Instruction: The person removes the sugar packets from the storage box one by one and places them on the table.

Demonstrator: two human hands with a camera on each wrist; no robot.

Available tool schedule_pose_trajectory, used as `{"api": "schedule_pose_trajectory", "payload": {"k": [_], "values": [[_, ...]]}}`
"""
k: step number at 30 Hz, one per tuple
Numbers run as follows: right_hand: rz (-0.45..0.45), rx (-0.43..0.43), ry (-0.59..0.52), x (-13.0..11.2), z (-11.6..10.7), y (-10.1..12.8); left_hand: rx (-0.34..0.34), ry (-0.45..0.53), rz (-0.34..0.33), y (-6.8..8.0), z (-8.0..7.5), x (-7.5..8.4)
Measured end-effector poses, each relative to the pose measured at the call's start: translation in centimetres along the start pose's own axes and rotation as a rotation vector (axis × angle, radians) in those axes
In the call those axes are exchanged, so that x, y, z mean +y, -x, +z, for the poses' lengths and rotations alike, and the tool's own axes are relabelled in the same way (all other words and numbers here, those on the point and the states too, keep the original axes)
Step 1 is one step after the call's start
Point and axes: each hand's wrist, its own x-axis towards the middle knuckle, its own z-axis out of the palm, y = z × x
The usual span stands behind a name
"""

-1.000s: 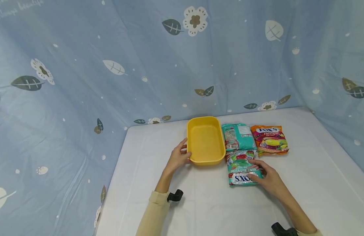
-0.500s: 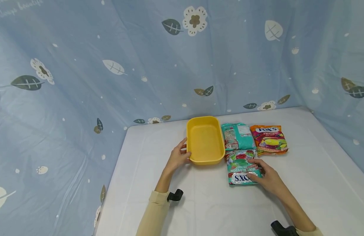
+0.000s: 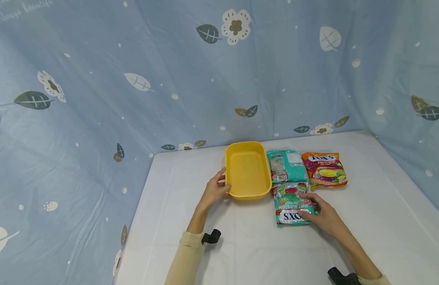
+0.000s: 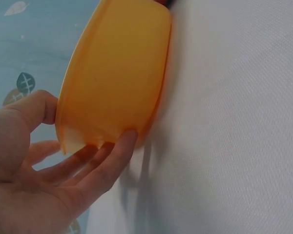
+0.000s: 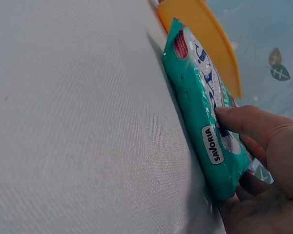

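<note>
My left hand (image 3: 213, 192) grips the near left corner of a yellow plastic tray (image 3: 248, 172). In the left wrist view its thumb is at the rim while the fingertips (image 4: 129, 139) press the outer wall. At the right, my right hand (image 3: 327, 217) holds a teal Fox's Mint Blossom candy bag (image 3: 288, 204) by its right side. The right wrist view shows the thumb on the printed face of the candy bag (image 5: 200, 97) and other fingers around its edge, partly hidden. The bag lies flat, its print upside down in the head view.
A second teal candy bag (image 3: 288, 166), back side up, lies beyond the held one, beside the tray. To its right is an orange and purple Fox's Fruits bag (image 3: 325, 171). A white cloth (image 3: 255, 245) covers the table; a blue patterned curtain (image 3: 190, 79) rises behind.
</note>
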Motion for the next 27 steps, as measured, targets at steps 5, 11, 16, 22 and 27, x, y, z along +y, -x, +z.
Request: {"api": "schedule_pose_trajectory", "payload": {"k": [5, 11, 16, 22, 27], "values": [[0.005, -0.001, -0.019, -0.2, -0.2, 0.0, -0.003, 0.008, 0.001, -0.1, 0.1, 0.2], [0.026, -0.014, -0.027, -0.5, -0.3, 0.1, -0.014, 0.02, -0.018, -0.1, 0.2, 0.1], [0.009, -0.004, -0.036, -0.2, -0.1, 0.2, -0.012, 0.025, -0.021, -0.1, 0.2, 0.1], [-0.055, 0.068, 0.063, -0.2, 0.0, 0.4, -0.028, 0.034, -0.029, -0.1, 0.2, 0.1], [-0.1, 0.118, 0.084, -2.0, -1.9, 0.7, -0.022, 0.024, -0.019, 0.1, 0.0, 0.3]]}}
